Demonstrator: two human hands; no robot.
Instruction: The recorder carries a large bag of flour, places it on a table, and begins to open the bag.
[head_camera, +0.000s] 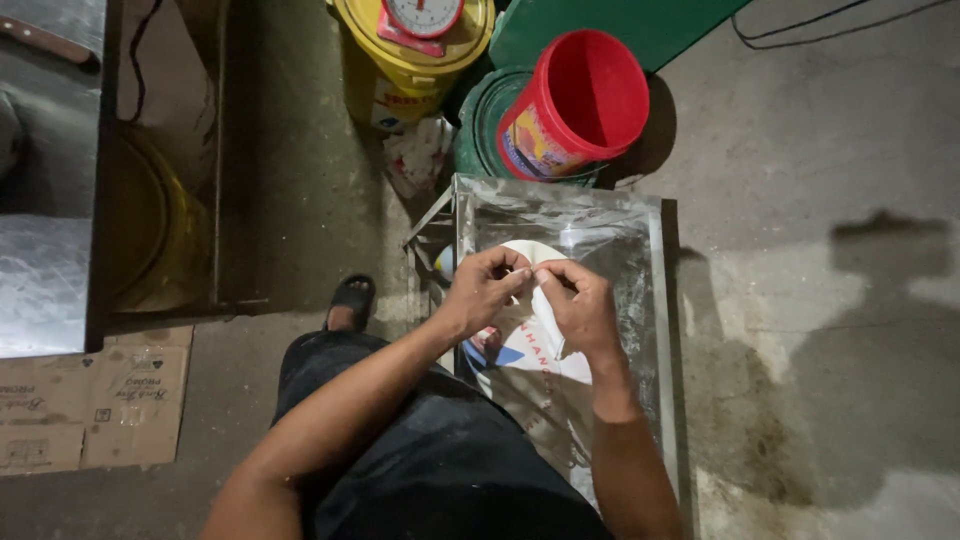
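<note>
Together, left hand (483, 290) and right hand (580, 305) grip-pinch a soft white round sheet (535, 352) over dusty plastic wrap (610, 240).

I see the bucket (585, 100) beyond the tray (655, 330), the scale (422, 15) on the drum (400, 70) to its left.

White printed plastic bag (530, 350), mouth pinched, flat over a steel tray (655, 330), near a red bucket (580, 100).

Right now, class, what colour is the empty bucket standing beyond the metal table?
Red, inside and out, with a multicoloured printed label on its side: the bucket shows clearly in the head view.
</note>
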